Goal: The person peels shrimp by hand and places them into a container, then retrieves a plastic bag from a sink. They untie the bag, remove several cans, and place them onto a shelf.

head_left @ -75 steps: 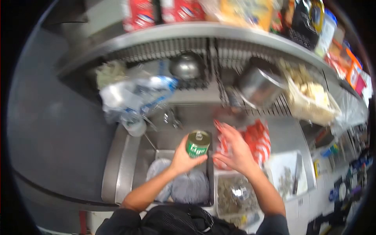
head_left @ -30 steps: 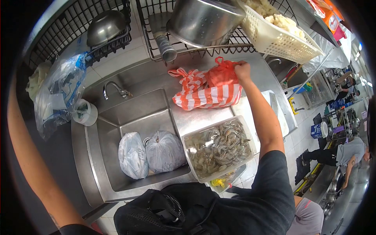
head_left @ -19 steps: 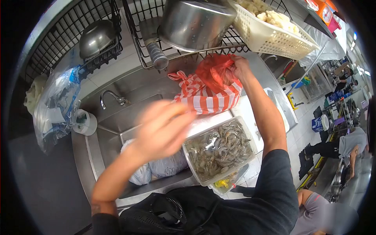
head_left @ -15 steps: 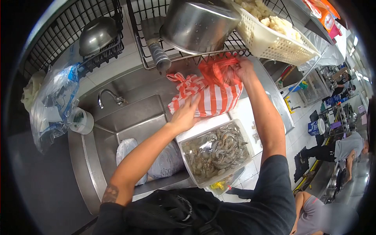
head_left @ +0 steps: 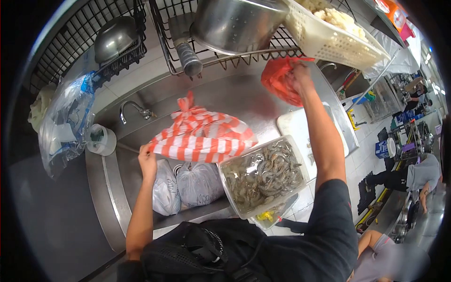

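While striped bag (head_left: 202,138) hides the sink (head_left: 124,188), two knotted bags (head_left: 185,185) peek out.

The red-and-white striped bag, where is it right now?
In the head view the striped bag hangs left of centre, held by the left hand over the sink, beside the shrimp tub.

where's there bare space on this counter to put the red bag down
Bare steel lies behind the striped bag, between the faucet and the red bag in the right hand. The white board also looks free. The sink is crowded with two tied bags, and the shrimp tub fills the front.
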